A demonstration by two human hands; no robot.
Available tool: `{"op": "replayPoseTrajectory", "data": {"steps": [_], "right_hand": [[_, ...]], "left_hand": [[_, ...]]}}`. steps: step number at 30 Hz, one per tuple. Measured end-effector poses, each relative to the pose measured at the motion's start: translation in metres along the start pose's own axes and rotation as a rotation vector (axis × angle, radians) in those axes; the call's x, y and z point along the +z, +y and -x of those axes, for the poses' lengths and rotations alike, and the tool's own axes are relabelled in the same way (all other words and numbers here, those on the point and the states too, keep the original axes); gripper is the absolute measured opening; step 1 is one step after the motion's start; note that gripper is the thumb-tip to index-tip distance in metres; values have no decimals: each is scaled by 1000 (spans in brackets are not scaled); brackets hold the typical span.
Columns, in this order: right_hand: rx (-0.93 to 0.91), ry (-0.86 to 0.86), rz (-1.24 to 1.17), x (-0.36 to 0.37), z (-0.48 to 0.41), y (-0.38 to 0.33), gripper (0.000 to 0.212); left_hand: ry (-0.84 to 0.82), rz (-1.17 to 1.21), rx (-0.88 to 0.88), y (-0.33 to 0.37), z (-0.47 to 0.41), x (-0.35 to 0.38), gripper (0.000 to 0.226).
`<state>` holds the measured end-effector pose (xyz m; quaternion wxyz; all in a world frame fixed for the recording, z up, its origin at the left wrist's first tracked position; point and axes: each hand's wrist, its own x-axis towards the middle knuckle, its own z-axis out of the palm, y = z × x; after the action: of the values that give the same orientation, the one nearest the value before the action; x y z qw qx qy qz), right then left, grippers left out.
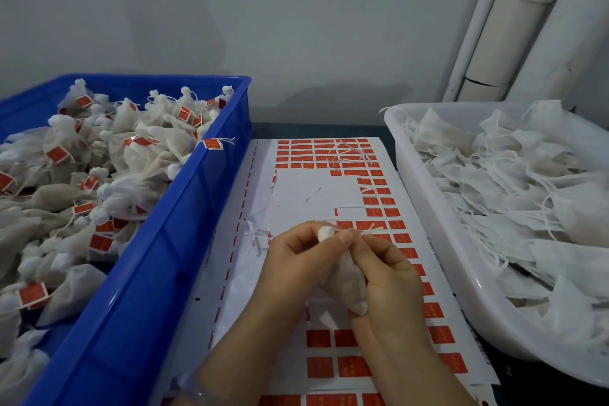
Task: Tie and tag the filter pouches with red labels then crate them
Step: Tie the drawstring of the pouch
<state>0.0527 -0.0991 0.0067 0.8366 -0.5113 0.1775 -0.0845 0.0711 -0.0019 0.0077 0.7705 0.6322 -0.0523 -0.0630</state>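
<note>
One filter pouch (342,283) was under work at lower centre of the frame, held clear above the label sheet (316,204) by both hands. The left hand (296,260) pinched its gathered neck. The right hand (389,280) curled round its body, and its fingertips nipped the drawstring (372,228) at the top. Neither hand was free. In my judgement the pouch was light and soft, a thin non-woven bag with loose filling, so it would sag and change shape if gripped at the belly. The bunched neck just below the cord looked the soundest place to take hold, as the cord itself was thin and could slip. The fabric looked liable to tear under a sharp pull. The count was one pouch in hand, one sheet carrying many red labels (329,366) with gaps where some were gone, one blue crate (171,241) at left and one white tray (461,290) at right. The crate held tagged pouches (148,142) by the dozen, heaped too thickly for an exact tally. The tray held a tangled pile of untied pouches (527,191), which was likewise uncountable. A dark strip of tabletop (316,130) showed beyond the sheet.
</note>
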Motion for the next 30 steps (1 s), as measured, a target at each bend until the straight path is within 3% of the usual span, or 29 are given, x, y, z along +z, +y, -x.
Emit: {"op": "replayPoseTrajectory", "data": {"steps": [7,13,16,22,30], "right_hand": [[11,-136,-6,2,0,3,26],[-45,-162,108,-1,0,-2,42],[-65,-211,140,-2,0,-4,34],[-77,-277,192,-4,-1,-9,30],[-33,-321,223,-6,-5,-9,30]], "left_hand": [[12,-34,93,6,-2,-6,21],[-73,-233,199,13,1,-11,13],[-57,-205,213,14,1,-10,4],[41,-206,222,9,3,-2,13],[64,-551,435,15,1,-11,11]]}}
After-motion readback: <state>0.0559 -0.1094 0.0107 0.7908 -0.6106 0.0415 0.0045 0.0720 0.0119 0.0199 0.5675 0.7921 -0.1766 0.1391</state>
